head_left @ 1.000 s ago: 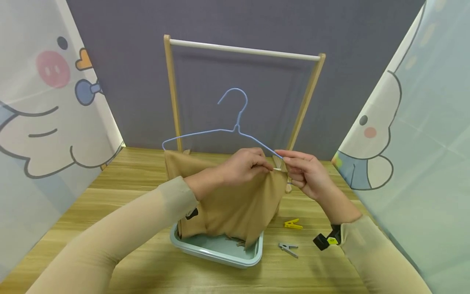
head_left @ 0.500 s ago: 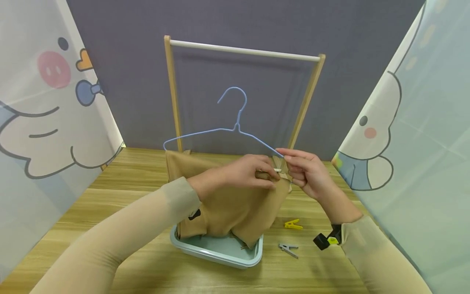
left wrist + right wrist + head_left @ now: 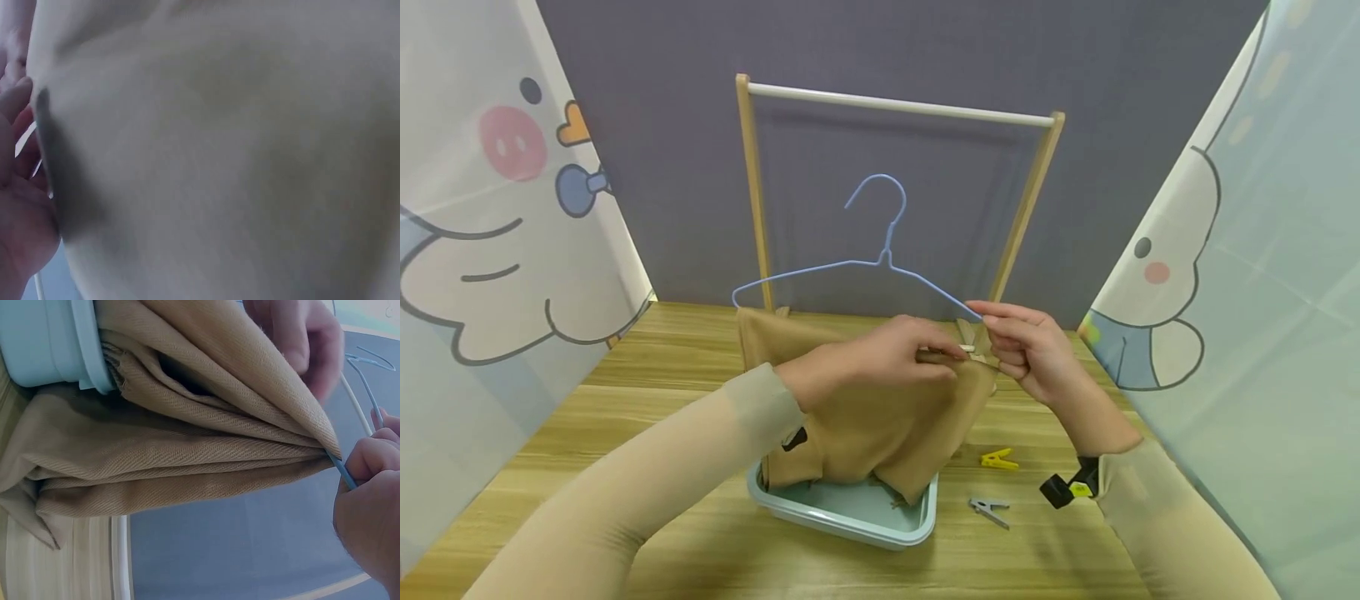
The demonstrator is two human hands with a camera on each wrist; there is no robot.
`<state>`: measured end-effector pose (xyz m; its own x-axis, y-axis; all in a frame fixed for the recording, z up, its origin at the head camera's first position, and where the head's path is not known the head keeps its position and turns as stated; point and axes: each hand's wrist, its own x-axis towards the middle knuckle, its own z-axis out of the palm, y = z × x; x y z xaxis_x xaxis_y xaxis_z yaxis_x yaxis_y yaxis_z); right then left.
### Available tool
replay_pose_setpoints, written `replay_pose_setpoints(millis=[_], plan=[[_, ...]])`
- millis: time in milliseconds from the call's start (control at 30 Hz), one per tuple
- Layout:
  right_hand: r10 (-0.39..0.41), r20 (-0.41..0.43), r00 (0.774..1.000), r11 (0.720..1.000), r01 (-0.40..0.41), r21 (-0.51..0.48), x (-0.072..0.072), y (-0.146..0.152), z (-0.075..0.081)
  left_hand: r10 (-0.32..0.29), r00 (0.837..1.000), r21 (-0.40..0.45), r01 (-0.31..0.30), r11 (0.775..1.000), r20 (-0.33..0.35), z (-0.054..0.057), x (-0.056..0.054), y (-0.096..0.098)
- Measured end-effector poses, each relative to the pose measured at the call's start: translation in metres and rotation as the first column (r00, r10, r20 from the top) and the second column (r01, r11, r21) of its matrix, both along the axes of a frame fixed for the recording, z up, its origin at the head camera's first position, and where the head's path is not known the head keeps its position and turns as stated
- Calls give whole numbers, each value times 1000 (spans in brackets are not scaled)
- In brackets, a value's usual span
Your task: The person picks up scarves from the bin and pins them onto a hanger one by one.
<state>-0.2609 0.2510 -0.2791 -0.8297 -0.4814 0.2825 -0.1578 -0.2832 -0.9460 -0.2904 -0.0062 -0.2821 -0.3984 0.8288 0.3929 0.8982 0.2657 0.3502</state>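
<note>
The scene is closed off behind by a grey backdrop (image 3: 1150,125) and flanked by pale sheets (image 3: 1277,250), on which cartoon animals are printed. A wood-grained worktop (image 3: 715,542) is spread below, and at its far side a rack (image 3: 895,104) is set, its two wooden posts bridged by a white rail. The near corners are crossed by two pale sleeves (image 3: 580,492).

In the middle the cloth (image 3: 872,437), tan and creased, is held up before the rack. Its top left corner is met by the left end of the blue hanger (image 3: 888,242), and its lower folds are hung over and into the basin (image 3: 835,525), which is rested on the worktop. In the right wrist view the folds are seen drawn together at the wire. The hanger's hook is pointed upward, below the rail.

By the right hand (image 3: 1037,350) the hanger's right arm is pinched between thumb and fingers. The left hand (image 3: 898,350) is placed at the cloth's upper edge, just beside it; thumb and fingers seem parted, but whether any fabric is pinched in that grip cannot be told.

To the right of the basin, the grey clip (image 3: 988,506) and the yellow clip (image 3: 998,458) are laid near each other, the yellow farther back.
</note>
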Motion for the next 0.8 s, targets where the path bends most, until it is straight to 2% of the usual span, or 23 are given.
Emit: replay_pose_setpoints(millis=[100, 167, 267, 333, 400, 433, 533, 567, 633, 667, 700, 800], plan=[[10, 5, 1000, 1000, -10, -15, 0, 4, -2, 32, 997, 94, -26, 995, -66, -1, 4, -30], [21, 5, 1000, 999, -21, -27, 1, 6, -3, 74, 993, 170, -59, 984, -88, -3, 10, -55], [32, 4, 999, 999, -32, -41, 1, 10, -5, 166, 984, 276, -141, 951, -70, -10, 18, -95], [31, 8, 999, 998, -31, -46, 2, 12, -7, 253, 967, 327, -225, 918, -43, -17, 23, -121], [27, 14, 1000, 999, -26, -48, 2, 14, -8, 345, 938, 364, -320, 875, -4, -26, 26, -145], [24, 15, 1000, 999, -24, -46, 2, 14, -8, 397, 918, 380, -369, 848, 5, -31, 28, -156], [22, 13, 1000, 999, -22, -45, 3, 15, -8, 566, 824, 402, -533, 745, 44, -46, 34, -183], [23, 9, 1000, 999, -22, -46, 3, 15, -8, 598, 799, 400, -571, 717, 68, -51, 36, -190], [23, 1, 1000, 999, -23, -47, 2, 15, -8, 631, 765, 376, -628, 682, 132, -58, 40, -199], [24, -2, 1000, 999, -24, -48, 2, 15, -8, 630, 758, 359, -642, 677, 166, -61, 42, -202], [23, -3, 1000, 999, -24, -48, 2, 14, -8, 618, 761, 343, -644, 684, 198, -64, 43, -203], [24, 3, 1000, 999, -24, -47, 2, 14, -9, 566, 783, 314, -621, 718, 256, -71, 44, -204]])
